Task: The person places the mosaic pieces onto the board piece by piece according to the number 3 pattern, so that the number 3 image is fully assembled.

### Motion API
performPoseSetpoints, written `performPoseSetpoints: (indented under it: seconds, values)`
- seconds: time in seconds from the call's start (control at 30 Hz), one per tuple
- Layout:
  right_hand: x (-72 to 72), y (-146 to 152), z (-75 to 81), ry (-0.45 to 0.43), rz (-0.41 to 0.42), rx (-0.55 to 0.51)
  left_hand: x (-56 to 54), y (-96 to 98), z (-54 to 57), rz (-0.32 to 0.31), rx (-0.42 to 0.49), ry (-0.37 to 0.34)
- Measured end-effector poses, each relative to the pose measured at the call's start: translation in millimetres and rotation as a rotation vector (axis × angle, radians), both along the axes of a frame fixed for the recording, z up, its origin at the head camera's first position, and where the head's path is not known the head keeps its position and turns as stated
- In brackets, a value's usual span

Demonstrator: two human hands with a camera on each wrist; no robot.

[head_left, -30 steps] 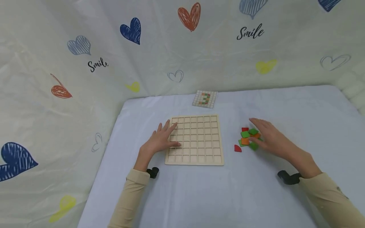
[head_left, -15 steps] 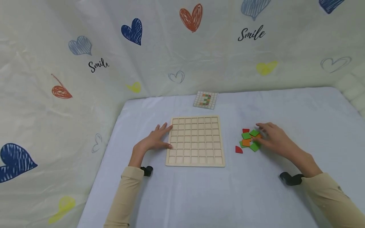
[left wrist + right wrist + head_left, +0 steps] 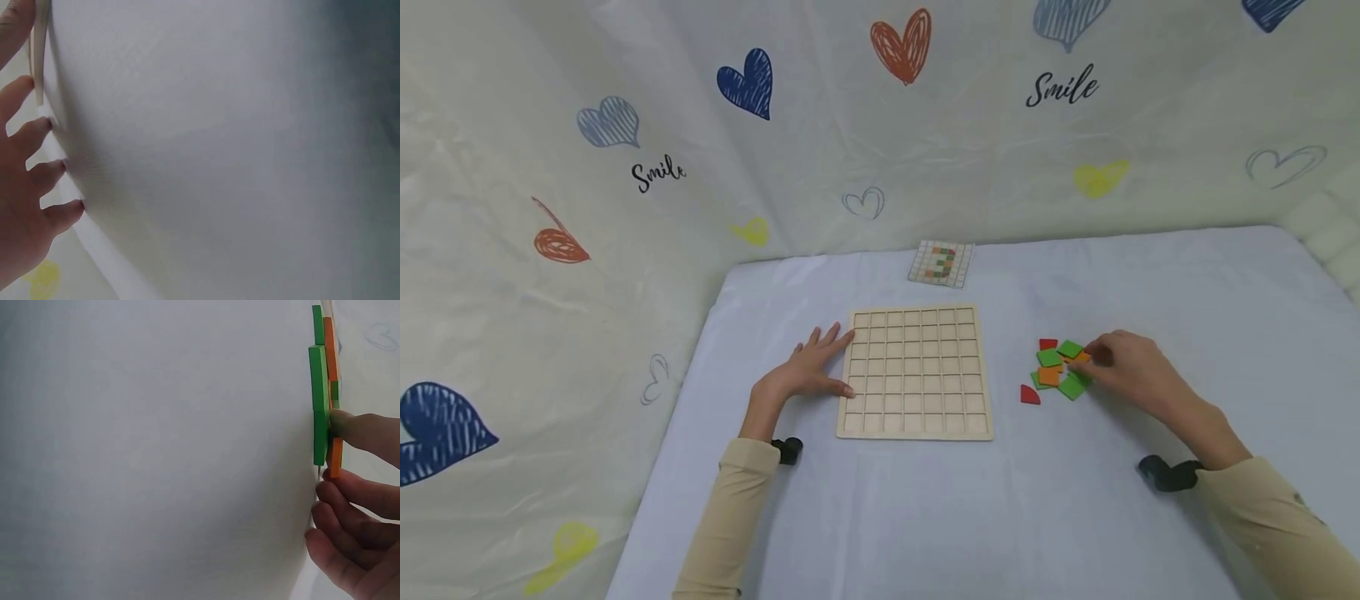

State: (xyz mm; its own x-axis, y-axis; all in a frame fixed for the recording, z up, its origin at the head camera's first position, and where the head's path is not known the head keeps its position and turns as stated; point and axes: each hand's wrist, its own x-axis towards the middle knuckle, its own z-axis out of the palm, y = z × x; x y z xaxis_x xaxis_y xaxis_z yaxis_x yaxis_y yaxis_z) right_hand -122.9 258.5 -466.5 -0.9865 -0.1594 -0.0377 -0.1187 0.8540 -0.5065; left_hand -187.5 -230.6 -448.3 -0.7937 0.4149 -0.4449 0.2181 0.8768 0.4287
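Note:
A square wooden grid board (image 3: 913, 438) lies flat on the table. My left hand (image 3: 801, 372) is spread at its left edge, with thumb and index fingertip right at the rim. In the left wrist view, the fingers of the left hand (image 3: 28, 187) reach down to the white cloth. Right of the board is a loose pile of green, orange and red tiles. My right hand (image 3: 1131, 367) is over the pile's right side. Its thumb and index finger pinch an orange tile (image 3: 336, 457), beside green tiles (image 3: 319, 378) in the right wrist view.
A pattern card (image 3: 941, 264) with a coloured figure like a 3 lies behind the board. One red quarter-round tile (image 3: 1030, 395) lies at the pile's near left, another red tile (image 3: 1048, 343) at its far side. A printed curtain (image 3: 970, 167) hangs behind the table (image 3: 925, 517).
My left hand has drawn back from over the board to its left edge. The right hand has lowered onto the pile, its thumb and index finger coming together on an orange tile.

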Motion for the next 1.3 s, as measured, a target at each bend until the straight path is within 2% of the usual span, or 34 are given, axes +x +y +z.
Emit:
performPoseSetpoints:
  seconds: [0.2,0.47,0.7,0.93,1.13,1.3]
  values:
    - [-1.9,0,2.6,0.005,0.026,-0.011,1.1,2.2,-3.2,0.005,-0.019,-0.008]
    - [-3.5,1,1.2,0.130,0.060,-0.037,3.4,11.1,0.4,0.008,-0.022,-0.007]
    - [-2.5,2,2.3,0.225,0.034,-0.097,1.2,20.1,3.6,0.012,-0.048,-0.014]
    - [-2.7,1,6.6,0.180,0.008,-0.167,1.5,32.7,8.9,0.063,-0.042,-0.037]
    - [-7.4,-7,8.5,0.156,0.002,-0.211,2.4,44.0,7.1,0.100,-0.056,-0.026]
    - [-13.9,-17,14.4,0.084,-0.008,-0.244,4.3,52.5,8.7,0.120,-0.058,-0.018]
